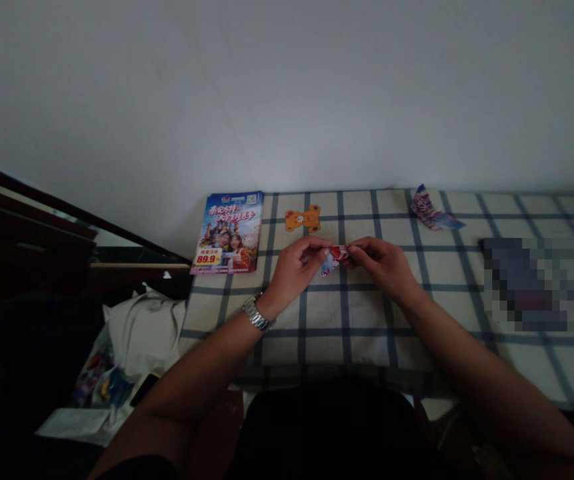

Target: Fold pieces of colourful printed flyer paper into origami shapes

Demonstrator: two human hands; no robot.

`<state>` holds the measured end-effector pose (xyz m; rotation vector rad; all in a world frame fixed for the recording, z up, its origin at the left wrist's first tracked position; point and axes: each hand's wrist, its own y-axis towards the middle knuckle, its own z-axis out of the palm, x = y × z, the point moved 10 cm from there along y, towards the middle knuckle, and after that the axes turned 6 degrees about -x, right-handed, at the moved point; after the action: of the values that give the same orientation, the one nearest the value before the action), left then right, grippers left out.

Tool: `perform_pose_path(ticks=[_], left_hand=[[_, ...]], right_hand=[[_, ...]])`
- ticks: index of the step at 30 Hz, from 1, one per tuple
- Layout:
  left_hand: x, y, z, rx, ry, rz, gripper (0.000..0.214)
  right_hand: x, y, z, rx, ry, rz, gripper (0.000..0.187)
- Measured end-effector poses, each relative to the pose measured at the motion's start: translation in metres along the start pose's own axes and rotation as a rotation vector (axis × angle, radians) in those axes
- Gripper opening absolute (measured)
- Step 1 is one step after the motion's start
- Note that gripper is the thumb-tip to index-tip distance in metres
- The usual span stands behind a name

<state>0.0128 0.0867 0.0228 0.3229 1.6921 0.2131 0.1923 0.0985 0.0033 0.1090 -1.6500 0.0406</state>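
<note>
Between my two hands is a small folded piece of printed paper (339,253), red, white and blue. My left hand (297,261), with a metal watch (259,312) on its wrist, pinches the paper's left side between thumb and fingers. On the opposite side, my right hand (381,261) pinches the right end. Both hands are just above the checked cloth. Beyond my left hand lies a flat orange teddy bear cutout (303,219). The paper's exact folds are partly hidden by my fingers.
A stack of colourful flyers (229,233) lies at the left end of the checked tablecloth (367,333). A creased flyer piece (435,212) rests near the wall, back right. Farther right is a blurred dark object (527,283). Bags (141,327) stand low at the left.
</note>
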Motion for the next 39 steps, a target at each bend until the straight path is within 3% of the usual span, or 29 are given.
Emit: perform_pose_path(ticks=[10,24,39], left_hand=[[-0.014,-0.004,0.008,0.072,0.217,0.148,0.017],[0.005,-0.002,0.007,0.048,0.008,-0.020,0.020],[0.008,-0.001,0.009,0.074,-0.008,-0.048,0.022]], right_hand=[[-0.004,-0.001,0.004,0.051,-0.033,-0.010,0.033],[-0.005,0.000,0.003,0.039,0.018,0.008,0.040],[-0.007,0.002,0.000,0.011,0.012,0.007,0.042]])
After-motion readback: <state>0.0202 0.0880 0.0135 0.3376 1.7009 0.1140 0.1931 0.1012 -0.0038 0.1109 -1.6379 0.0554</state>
